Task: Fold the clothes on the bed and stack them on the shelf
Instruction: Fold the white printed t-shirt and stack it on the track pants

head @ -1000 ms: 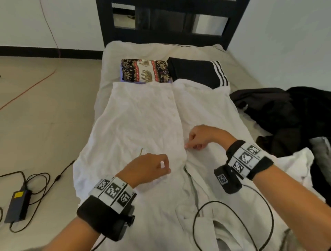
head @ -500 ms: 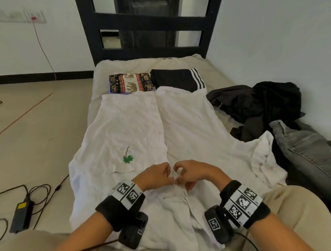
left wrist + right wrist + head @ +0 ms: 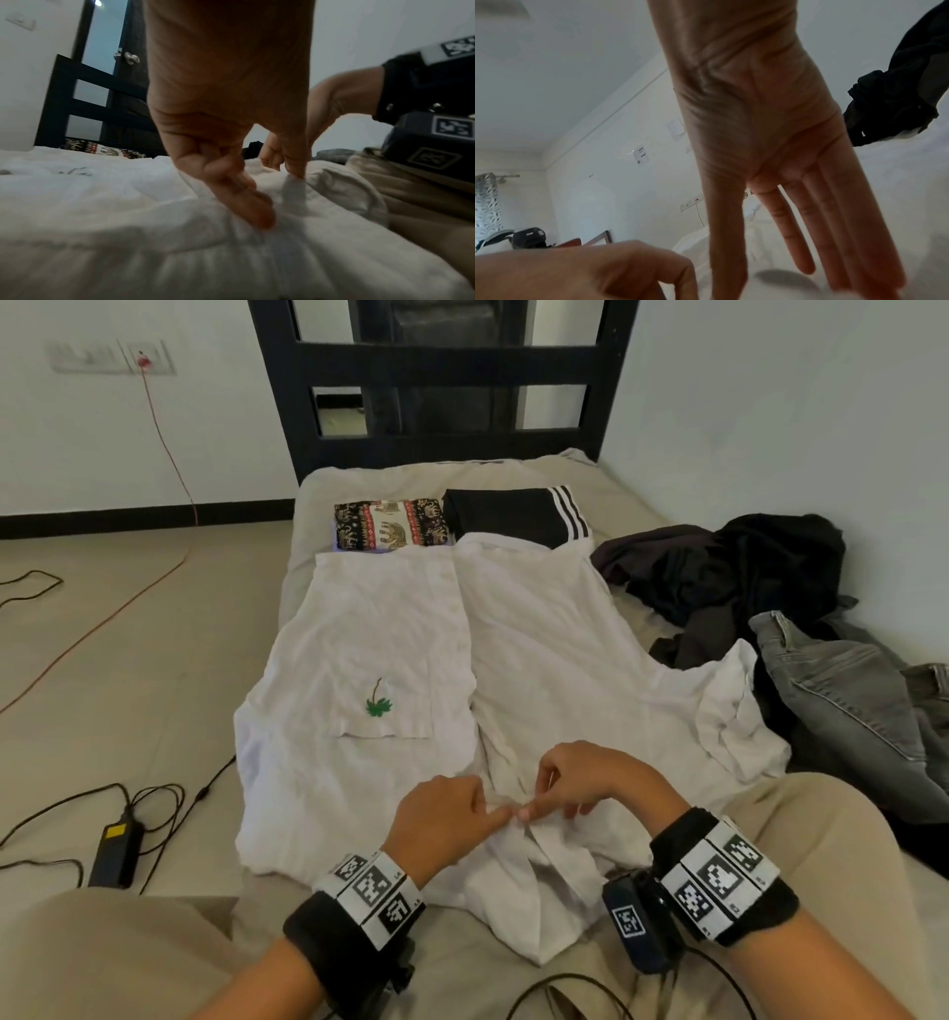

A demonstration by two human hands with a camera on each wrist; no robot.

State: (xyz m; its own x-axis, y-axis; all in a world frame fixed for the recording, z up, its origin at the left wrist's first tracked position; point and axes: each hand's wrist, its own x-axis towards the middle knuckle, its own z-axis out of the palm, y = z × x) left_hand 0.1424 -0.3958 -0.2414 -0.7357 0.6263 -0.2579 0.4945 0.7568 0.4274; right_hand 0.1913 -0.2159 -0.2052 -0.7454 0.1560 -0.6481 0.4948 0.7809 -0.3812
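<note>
- The left hand (image 3: pixel 440 819) is seen nearest, at the front opening of the white shirt (image 3: pixel 390 639); in the left wrist view its fingers (image 3: pixel 246 201) are curled down into the cloth, and a small tuft appears to be pinched.
- The right hand (image 3: pixel 577 783) is placed just beside it, fingertips almost touching the left. The head view suggests a pinch on the placket; the right wrist view shows the fingers (image 3: pixel 816 229) extended. Whether cloth is gripped cannot be told.
- The step is judged to be fastening or aligning the shirt front near the collar before folding.
- The shirt is spread face up along the bed (image 3: pixel 606 474), its right sleeve crumpled against the grey jeans (image 3: pixel 842 690) and the dark clothes pile (image 3: pixel 744 572).
- Two folded items, a patterned cloth (image 3: pixel 390 526) and a black striped garment (image 3: pixel 513 516), lie beyond the shirt hem, which touches them.
- No shelf is visible in any view.
- Risk: if the front edges are pulled unevenly, the smoothed panels could be wrinkled or skewed.
- Risk: the crumpled sleeve could be folded in as it lies, giving a lumpy stack.
- Risk: the wrist cable (image 3: pixel 565 988) could snag the collar.
</note>
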